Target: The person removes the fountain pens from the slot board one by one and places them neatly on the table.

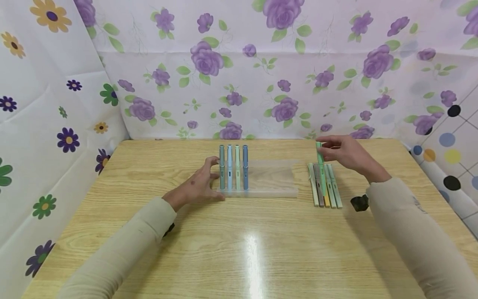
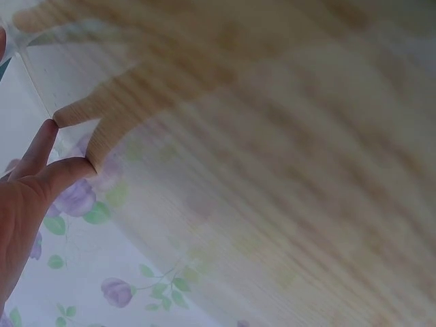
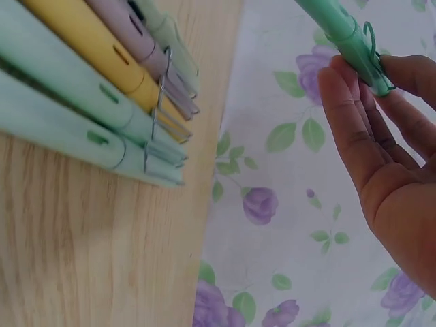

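My right hand (image 1: 341,151) pinches a bright green pen (image 1: 320,162) by its capped end, tip downward, above a row of pens. That row has a pale cream pen (image 1: 313,187), a mauve pen (image 3: 126,30), a yellow pen (image 3: 95,48) and two pale mint pens (image 1: 337,187). At the left end of a clear plastic pen rack (image 1: 272,194), my left hand (image 1: 198,182) holds it, thumb at the front and fingers behind. Standing side by side in the rack's left part are several capped pens: dark green (image 1: 222,170), light blue (image 1: 229,170), light green (image 1: 237,170) and dark blue (image 1: 245,170).
All this lies on a wood-grain table (image 1: 209,249). Behind it hangs a purple-flowered cloth (image 1: 239,83), and another flowered cloth (image 1: 48,124) hangs on the left. A black wrist device (image 1: 359,203) shows beside the right sleeve. The rack's right part holds no pens.
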The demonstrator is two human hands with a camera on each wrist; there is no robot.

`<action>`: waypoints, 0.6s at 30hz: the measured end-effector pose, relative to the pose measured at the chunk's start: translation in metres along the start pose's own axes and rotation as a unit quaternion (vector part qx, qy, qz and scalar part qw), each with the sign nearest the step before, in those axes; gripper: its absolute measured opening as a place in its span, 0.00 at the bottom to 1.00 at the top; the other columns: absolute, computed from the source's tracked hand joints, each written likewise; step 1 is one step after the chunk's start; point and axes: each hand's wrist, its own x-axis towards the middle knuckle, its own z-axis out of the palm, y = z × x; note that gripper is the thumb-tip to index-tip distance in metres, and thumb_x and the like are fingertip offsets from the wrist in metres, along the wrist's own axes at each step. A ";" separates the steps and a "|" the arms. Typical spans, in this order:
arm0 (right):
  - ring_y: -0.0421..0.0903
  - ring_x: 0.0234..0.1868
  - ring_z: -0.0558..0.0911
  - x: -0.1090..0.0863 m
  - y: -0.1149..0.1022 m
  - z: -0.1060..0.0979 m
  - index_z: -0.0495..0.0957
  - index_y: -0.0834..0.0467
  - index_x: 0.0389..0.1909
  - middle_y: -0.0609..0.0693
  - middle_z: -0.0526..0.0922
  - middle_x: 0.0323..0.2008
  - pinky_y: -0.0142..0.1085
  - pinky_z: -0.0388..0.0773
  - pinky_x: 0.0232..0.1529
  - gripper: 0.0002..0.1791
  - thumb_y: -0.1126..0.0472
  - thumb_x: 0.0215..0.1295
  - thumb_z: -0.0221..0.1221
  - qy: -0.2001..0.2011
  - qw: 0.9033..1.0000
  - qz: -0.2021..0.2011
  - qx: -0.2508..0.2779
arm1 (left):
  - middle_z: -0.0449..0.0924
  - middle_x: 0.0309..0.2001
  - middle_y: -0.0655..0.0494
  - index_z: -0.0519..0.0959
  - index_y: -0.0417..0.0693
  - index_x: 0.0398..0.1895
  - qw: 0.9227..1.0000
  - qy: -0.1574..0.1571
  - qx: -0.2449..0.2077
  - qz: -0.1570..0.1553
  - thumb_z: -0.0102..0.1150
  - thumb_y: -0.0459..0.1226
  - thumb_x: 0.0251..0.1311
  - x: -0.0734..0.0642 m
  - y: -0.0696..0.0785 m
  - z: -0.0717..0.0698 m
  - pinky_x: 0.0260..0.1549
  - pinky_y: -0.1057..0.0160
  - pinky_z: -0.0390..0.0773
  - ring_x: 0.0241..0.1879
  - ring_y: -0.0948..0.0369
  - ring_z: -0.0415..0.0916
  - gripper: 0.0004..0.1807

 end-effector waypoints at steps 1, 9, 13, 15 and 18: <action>0.55 0.49 0.84 -0.001 0.002 -0.001 0.65 0.59 0.73 0.63 0.74 0.58 0.48 0.81 0.52 0.32 0.49 0.75 0.56 0.002 1.000 0.004 0.002 | 0.46 0.77 0.42 0.43 0.50 0.73 1.000 0.001 0.001 0.000 0.81 0.31 0.42 0.000 0.000 0.000 0.67 0.47 0.64 0.67 0.44 0.68 0.63; 0.55 0.52 0.81 -0.004 0.016 -0.009 0.64 0.62 0.72 0.65 0.74 0.59 0.41 0.84 0.46 0.31 0.50 0.76 0.54 0.014 1.000 0.015 0.012 | 0.48 0.76 0.41 0.43 0.50 0.73 1.000 0.004 0.010 0.002 0.82 0.31 0.42 0.001 0.001 0.000 0.67 0.47 0.64 0.66 0.43 0.69 0.63; 0.49 0.48 0.82 -0.006 0.023 -0.014 0.63 0.64 0.73 0.67 0.72 0.60 0.39 0.84 0.45 0.31 0.52 0.77 0.53 0.014 1.000 0.022 0.012 | 0.48 0.76 0.41 0.43 0.50 0.74 1.000 0.004 0.012 0.000 0.82 0.31 0.42 0.000 0.001 0.000 0.67 0.47 0.64 0.66 0.43 0.69 0.63; 0.46 0.47 0.82 -0.007 0.026 -0.016 0.63 0.64 0.73 0.67 0.72 0.61 0.40 0.84 0.45 0.30 0.53 0.77 0.53 0.011 0.999 0.027 0.015 | 0.48 0.76 0.41 0.43 0.50 0.74 1.000 0.004 0.011 -0.001 0.82 0.31 0.42 0.000 0.001 0.000 0.67 0.47 0.65 0.66 0.43 0.68 0.63; 0.42 0.46 0.81 -0.008 0.034 -0.019 0.62 0.65 0.73 0.67 0.71 0.61 0.41 0.83 0.47 0.30 0.53 0.78 0.52 0.006 0.999 0.033 0.018 | 0.48 0.76 0.41 0.43 0.50 0.73 1.000 0.002 0.010 0.000 0.82 0.31 0.42 0.000 0.001 0.000 0.66 0.47 0.65 0.66 0.43 0.68 0.63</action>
